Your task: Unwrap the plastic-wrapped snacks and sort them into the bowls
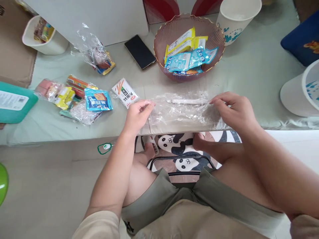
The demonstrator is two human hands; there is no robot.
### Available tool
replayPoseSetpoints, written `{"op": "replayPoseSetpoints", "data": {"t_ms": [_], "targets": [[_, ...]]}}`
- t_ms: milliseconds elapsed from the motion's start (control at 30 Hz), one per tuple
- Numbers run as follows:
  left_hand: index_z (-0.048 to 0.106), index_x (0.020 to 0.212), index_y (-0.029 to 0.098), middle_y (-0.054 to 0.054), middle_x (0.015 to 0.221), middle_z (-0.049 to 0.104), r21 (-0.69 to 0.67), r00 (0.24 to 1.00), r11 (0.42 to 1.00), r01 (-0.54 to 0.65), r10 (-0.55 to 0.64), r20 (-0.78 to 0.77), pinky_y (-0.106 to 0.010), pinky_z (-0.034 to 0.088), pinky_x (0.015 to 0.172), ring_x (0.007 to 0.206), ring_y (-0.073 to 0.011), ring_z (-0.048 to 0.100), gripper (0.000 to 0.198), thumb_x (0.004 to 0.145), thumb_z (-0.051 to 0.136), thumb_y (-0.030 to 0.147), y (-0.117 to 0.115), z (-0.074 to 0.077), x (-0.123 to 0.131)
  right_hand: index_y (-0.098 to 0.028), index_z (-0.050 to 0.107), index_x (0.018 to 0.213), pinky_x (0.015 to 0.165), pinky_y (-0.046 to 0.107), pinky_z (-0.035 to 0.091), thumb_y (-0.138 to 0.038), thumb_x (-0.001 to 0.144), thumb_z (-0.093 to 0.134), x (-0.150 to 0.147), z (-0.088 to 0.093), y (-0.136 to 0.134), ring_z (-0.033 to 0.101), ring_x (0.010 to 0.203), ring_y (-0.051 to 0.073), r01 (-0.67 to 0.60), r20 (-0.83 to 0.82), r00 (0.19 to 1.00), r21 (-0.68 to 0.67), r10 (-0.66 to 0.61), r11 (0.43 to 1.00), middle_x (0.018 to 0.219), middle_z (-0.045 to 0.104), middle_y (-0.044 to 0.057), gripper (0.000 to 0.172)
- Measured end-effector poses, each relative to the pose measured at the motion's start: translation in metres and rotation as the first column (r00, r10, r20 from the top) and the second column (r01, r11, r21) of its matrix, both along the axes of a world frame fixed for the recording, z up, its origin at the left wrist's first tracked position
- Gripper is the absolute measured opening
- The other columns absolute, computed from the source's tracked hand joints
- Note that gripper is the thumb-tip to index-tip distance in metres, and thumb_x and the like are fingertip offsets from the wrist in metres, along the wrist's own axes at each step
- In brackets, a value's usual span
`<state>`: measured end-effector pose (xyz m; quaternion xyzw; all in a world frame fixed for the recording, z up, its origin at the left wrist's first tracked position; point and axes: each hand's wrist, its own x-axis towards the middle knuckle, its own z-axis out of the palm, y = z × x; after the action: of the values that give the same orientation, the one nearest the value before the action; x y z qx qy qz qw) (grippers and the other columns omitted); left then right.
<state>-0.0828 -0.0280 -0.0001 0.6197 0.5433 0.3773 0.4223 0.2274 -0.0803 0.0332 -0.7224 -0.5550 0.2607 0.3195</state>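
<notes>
A clear plastic bag (pixel 179 114) is stretched flat between my two hands at the table's near edge. My left hand (pixel 139 114) pinches its left end, thumb against fingers. The right end is pinched by my right hand (pixel 233 108). Along the bag's upper part runs a white strip (pixel 190 101); whether it is part of the bag I cannot tell. A white snack packet (pixel 125 93) lies just beyond my left hand. Farther left are a blue snack packet (pixel 98 99) and several other wrapped snacks, some in crinkled clear plastic.
A pink glass bowl (pixel 161 68) with yellow and blue packets stands behind the bag, next to a black phone (pixel 140 52). White bins (pixel 290 96) (pixel 228 33) stand at right. A teal package (pixel 15 114) lies at far left.
</notes>
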Motion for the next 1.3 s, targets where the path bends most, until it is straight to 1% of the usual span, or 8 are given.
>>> {"op": "replayPoseSetpoints", "data": {"t_ms": [233, 367, 467, 633, 833, 967, 1100, 1300], "targets": [[0.072, 0.079, 0.021, -0.003, 0.09, 0.074, -0.141, 0.905, 0.965, -0.22, 0.256, 0.34, -0.025, 0.059, 0.075, 0.085, -0.0137, 0.071, 0.014, 0.076, 0.077, 0.033, 0.005, 0.0, 0.004, -0.022, 0.076, 0.072, 0.066, 0.031, 0.042, -0.028, 0.084, 0.062, -0.001, 0.003, 0.005, 0.06, 0.072, 0.018, 0.17, -0.116, 0.979, -0.006, -0.17, 0.985, 0.073, 0.07, 0.001, 0.018], [0.067, 0.079, 0.022, -0.003, 0.09, 0.073, -0.154, 0.877, 0.948, -0.278, 0.316, 0.362, -0.024, 0.06, 0.069, 0.084, -0.0141, 0.072, 0.02, 0.077, 0.075, 0.04, 0.006, 0.004, 0.005, -0.023, 0.072, 0.068, 0.072, 0.032, 0.047, -0.029, 0.087, 0.063, -0.001, -0.005, 0.008, 0.065, 0.073, 0.018, 0.22, -0.294, 0.935, 0.042, -0.199, 0.975, 0.068, 0.068, 0.0, 0.022], [0.065, 0.078, 0.023, -0.003, 0.088, 0.072, -0.131, 0.85, 0.926, -0.354, 0.377, 0.369, -0.022, 0.057, 0.061, 0.081, -0.0139, 0.072, 0.019, 0.078, 0.072, 0.041, 0.006, 0.004, 0.005, -0.023, 0.071, 0.069, 0.061, 0.028, 0.043, -0.029, 0.087, 0.063, -0.002, -0.008, 0.009, 0.064, 0.06, 0.016, 0.276, -0.369, 0.898, 0.046, -0.24, 0.96, 0.056, 0.062, -0.002, 0.02], [0.064, 0.079, 0.023, -0.004, 0.088, 0.071, -0.11, 0.842, 0.896, -0.431, 0.442, 0.309, -0.019, 0.047, 0.047, 0.077, -0.0142, 0.072, 0.015, 0.084, 0.065, 0.037, 0.009, 0.001, 0.001, -0.024, 0.071, 0.07, 0.043, 0.027, 0.028, -0.03, 0.086, 0.065, -0.004, -0.005, 0.008, 0.042, 0.038, 0.013, 0.259, -0.305, 0.921, 0.012, -0.243, 0.966, 0.04, 0.046, -0.006, 0.018], [0.069, 0.086, 0.021, -0.003, 0.101, 0.07, -0.037, 0.837, 0.874, -0.484, 0.474, 0.274, -0.018, 0.04, 0.041, 0.071, -0.011, 0.07, 0.01, 0.083, 0.068, 0.03, 0.006, 0.001, 0.005, -0.025, 0.071, 0.068, 0.045, 0.029, 0.027, -0.025, 0.082, 0.062, -0.008, 0.002, 0.009, 0.041, 0.042, 0.013, 0.168, -0.081, 0.983, 0.002, -0.167, 0.986, 0.043, 0.044, -0.007, 0.017], [0.071, 0.093, 0.021, -0.006, 0.121, 0.063, 0.122, 0.851, 0.854, -0.506, 0.47, 0.236, -0.018, 0.044, 0.047, 0.085, -0.0134, 0.07, 0.017, 0.081, 0.072, 0.032, 0.005, 0.001, 0.0, -0.025, 0.072, 0.07, 0.049, 0.03, 0.029, -0.024, 0.084, 0.06, -0.009, 0.002, 0.01, 0.041, 0.043, 0.013, 0.145, -0.025, 0.989, -0.038, -0.146, 0.989, 0.046, 0.046, -0.006, 0.018], [0.069, 0.105, 0.024, -0.007, 0.127, 0.058, 0.274, 0.869, 0.825, -0.494, 0.46, 0.182, -0.024, 0.055, 0.068, 0.098, -0.0168, 0.067, 0.026, 0.084, 0.074, 0.038, 0.005, -0.001, -0.008, -0.024, 0.073, 0.073, 0.047, 0.03, 0.027, -0.026, 0.083, 0.06, -0.006, -0.002, 0.012, 0.035, 0.041, 0.013, 0.144, 0.003, 0.99, -0.086, -0.144, 0.986, 0.044, 0.043, -0.007, 0.017], [0.065, 0.114, 0.026, -0.003, 0.103, 0.069, 0.228, 0.946, 0.927, -0.297, 0.319, -0.063, -0.027, 0.051, 0.071, 0.077, -0.0139, 0.063, 0.044, 0.078, 0.084, 0.041, -0.004, -0.004, -0.01, -0.025, 0.071, 0.072, 0.053, 0.031, 0.031, -0.026, 0.085, 0.062, -0.003, -0.006, 0.016, 0.039, 0.044, 0.014, 0.162, 0.017, 0.987, -0.099, -0.161, 0.982, 0.046, 0.045, -0.006, 0.016]]}}
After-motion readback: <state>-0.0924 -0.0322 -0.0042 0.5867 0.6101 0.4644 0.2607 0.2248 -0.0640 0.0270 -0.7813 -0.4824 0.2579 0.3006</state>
